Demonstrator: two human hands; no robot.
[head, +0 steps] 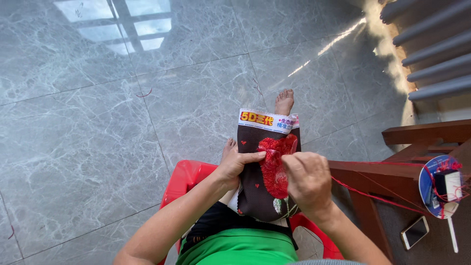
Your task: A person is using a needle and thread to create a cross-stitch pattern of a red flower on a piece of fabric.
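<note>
A: So, what do we see here?

B: We see a dark cloth point(262, 169) for stitching, lying over the knees of a person who sits on a red chair point(184, 179). A red flower point(275, 164) is sewn on it.

A: What do our hands do?

B: The left hand point(238, 164) is closed on the left edge of the cloth, thumb on top, right by the flower. The right hand point(306, 179) is curled up over the right side of the cloth. Its fingers are pinched, as if on a needle, but we cannot see one. A red thread point(373, 196) runs from that hand out to the right.

A: Where does it go?

B: To a blue round dish point(431, 189) on the brown wooden table point(392, 176). The dish has more red thread in it. A phone point(414, 232) lies just below it.

A: How much is done?

B: We think a good part of the flower is filled in red. A bit of green and white shows lower down. Much of the dark cloth is bare, with only some small red dots. So we guess there is a lot left to sew.

A: And on the floor point(98, 122)?

B: A few bits of red thread lie on the grey shiny tiles.
</note>
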